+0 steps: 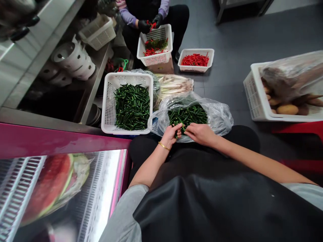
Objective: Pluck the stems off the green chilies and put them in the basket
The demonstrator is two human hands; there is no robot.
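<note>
My left hand (pixel 173 133) is closed around green chilies, with a piece of green showing at the thumb and more below the fingers. Close on its right, my right hand (pixel 200 133) is pinched at the tip of a green chili; the exact grip is too small to make out. Both hands are over the near edge of a clear plastic bag (pixel 220 116) on my lap. Inside the bag lies a heap of green chilies (pixel 194 114). Left of it stands a white perforated basket (pixel 108 101) holding many more green chilies (pixel 132 107).
Opposite, a person's gloved hands (pixel 151 25) hold red chilies above a white basket (pixel 156 59). Another basket (pixel 196 69) contains red chilies. Scallions (pixel 176 85) lie beyond my bag. A potato crate (pixel 257 101) stands right, a glass-topped display case with watermelon (pixel 50 188) left.
</note>
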